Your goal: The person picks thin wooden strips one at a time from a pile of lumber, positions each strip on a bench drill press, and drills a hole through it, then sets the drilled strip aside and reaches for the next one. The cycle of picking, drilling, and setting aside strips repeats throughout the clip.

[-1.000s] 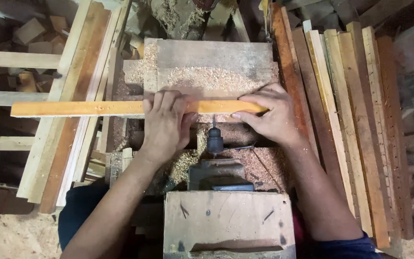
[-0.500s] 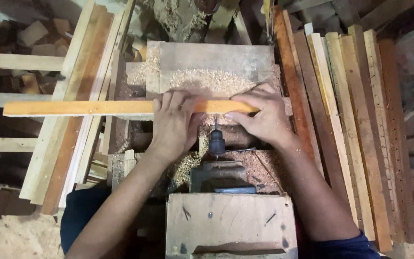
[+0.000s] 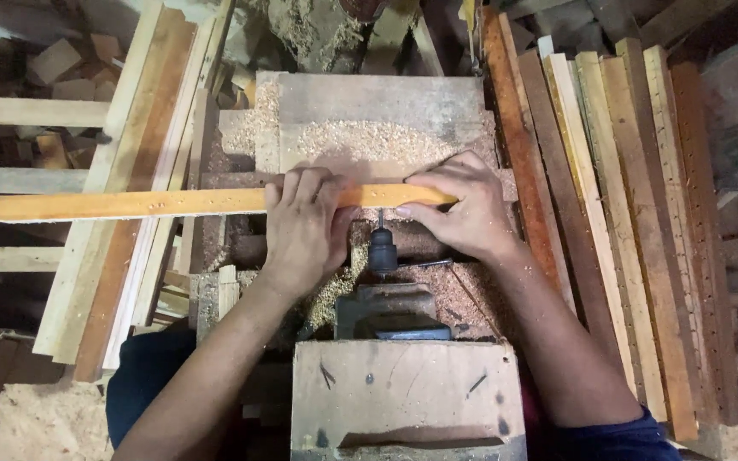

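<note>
An orange wooden strip (image 3: 130, 205) lies crosswise on the sawdust-strewn tabletop (image 3: 369, 102), a row of small holes along it. The left hand (image 3: 305, 226) presses down over it, fingers curled across; the right hand (image 3: 463, 209) grips its end. Between the hands sits a drill chuck (image 3: 382, 252), its bit apparently touching the strip. Beyond the right hand lean stacked slats (image 3: 625, 213).

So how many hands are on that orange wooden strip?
2. The left hand presses the orange strip near its middle; the right hand grips its right end. No other hands show.
</note>
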